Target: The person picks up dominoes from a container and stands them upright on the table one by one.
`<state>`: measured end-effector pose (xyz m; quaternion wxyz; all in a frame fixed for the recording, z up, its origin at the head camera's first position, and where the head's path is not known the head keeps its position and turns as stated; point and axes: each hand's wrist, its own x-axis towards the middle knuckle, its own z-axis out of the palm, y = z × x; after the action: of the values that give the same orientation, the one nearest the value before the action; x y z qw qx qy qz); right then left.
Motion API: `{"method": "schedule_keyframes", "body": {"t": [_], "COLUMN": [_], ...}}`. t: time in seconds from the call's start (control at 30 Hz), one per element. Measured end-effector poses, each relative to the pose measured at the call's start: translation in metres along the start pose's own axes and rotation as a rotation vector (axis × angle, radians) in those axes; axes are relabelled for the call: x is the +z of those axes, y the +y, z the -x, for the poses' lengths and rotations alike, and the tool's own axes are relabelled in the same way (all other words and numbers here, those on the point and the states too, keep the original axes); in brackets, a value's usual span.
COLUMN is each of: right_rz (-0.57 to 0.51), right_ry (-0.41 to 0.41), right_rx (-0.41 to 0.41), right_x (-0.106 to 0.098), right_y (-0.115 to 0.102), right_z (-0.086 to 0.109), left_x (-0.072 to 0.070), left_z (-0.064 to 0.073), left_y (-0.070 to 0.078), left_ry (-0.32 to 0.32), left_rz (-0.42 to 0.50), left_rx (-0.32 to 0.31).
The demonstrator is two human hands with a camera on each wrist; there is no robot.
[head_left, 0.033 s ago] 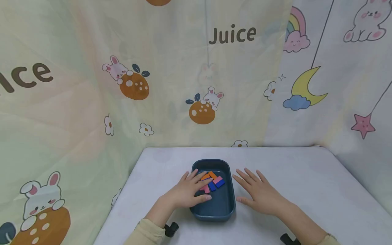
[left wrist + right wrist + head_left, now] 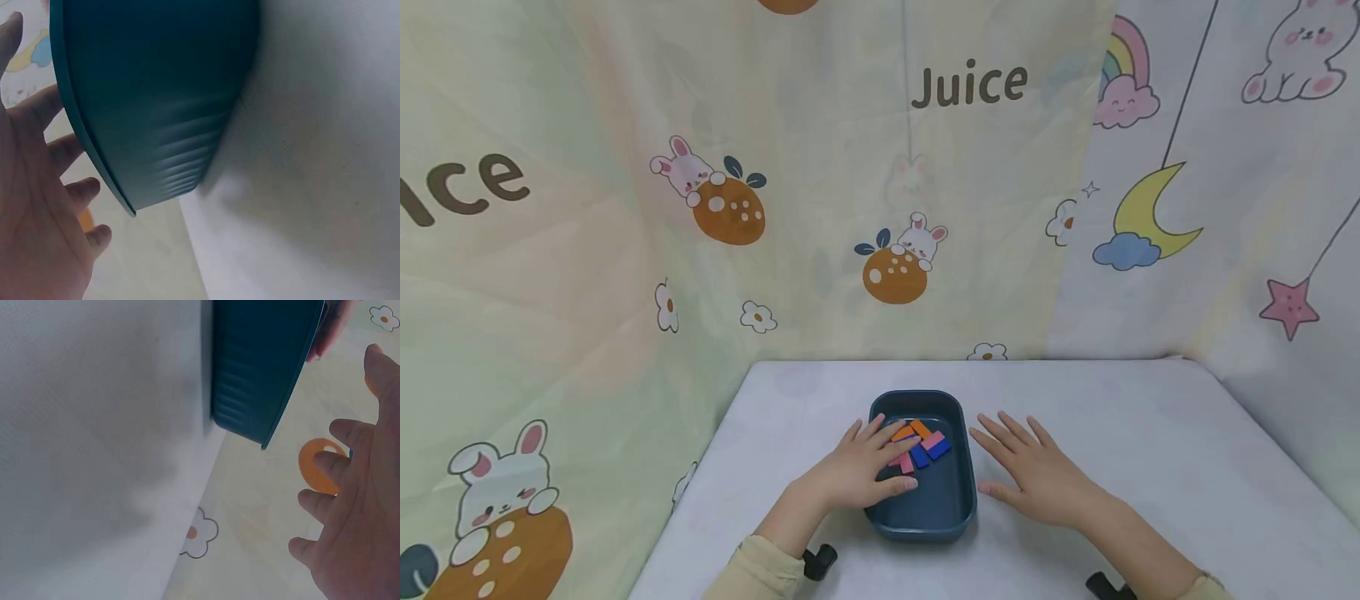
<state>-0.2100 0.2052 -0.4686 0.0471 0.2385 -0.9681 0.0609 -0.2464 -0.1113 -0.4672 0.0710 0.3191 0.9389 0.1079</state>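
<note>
A dark blue-green rectangular tray [image 2: 942, 504] stands on the table, with several small flat blocks lying together inside it. Orange [image 2: 921, 429], blue [image 2: 939, 450] and pink [image 2: 907, 463] blocks show there, some partly covered by fingers. My left hand [image 2: 857, 473] is spread over the tray's left side, palm down, its fingers straight and above the blocks. In the left wrist view its fingers lie at the tray's rim [image 2: 94, 150]. My right hand [image 2: 1037, 475] hovers beside the tray's right edge, fingers spread and holding nothing.
The white table [image 2: 1150, 450] extends on both sides of the tray. Behind it hangs a printed curtain [image 2: 820, 275] with rabbits, oranges and flowers. A black wrist strap piece [image 2: 820, 562] shows at the left wrist, another [image 2: 1108, 587] at the right.
</note>
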Motion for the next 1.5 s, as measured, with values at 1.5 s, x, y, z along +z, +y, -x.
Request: {"method": "schedule_keyframes", "body": {"t": [1.5], "right_rz": [-0.677], "right_ry": [-0.186], "right_rx": [0.067], "right_x": [0.011], "right_y": [-0.043], "right_z": [-0.162], "left_x": [0.068], "left_z": [-0.018], "left_y": [-0.038], "left_ry": [0.486], "left_rz": [0.91], "left_rx": [-0.499]}}
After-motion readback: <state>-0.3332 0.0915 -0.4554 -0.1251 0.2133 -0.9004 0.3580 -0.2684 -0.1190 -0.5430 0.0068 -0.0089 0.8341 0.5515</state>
